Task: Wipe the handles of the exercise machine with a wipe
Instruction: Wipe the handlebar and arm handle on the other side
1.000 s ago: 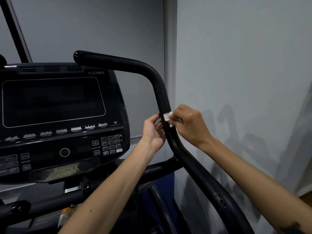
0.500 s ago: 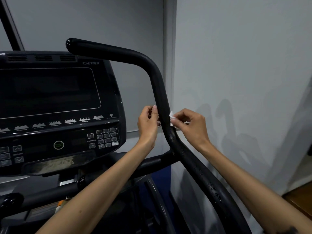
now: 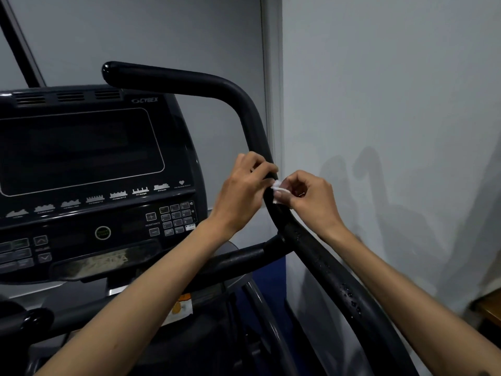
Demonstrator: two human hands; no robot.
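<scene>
one head-worn view, close in, looks forward and slightly down at the curved black padded handle (image 3: 252,123), frame centre.

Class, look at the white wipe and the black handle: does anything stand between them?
Nothing visible does. The right hand pinches the wipe against the handle, and the left hand grips the handle just beside it.

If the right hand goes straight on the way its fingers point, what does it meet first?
The handle: the right hand pinches the wipe right against it. Beyond it is probably the left hand.
</scene>
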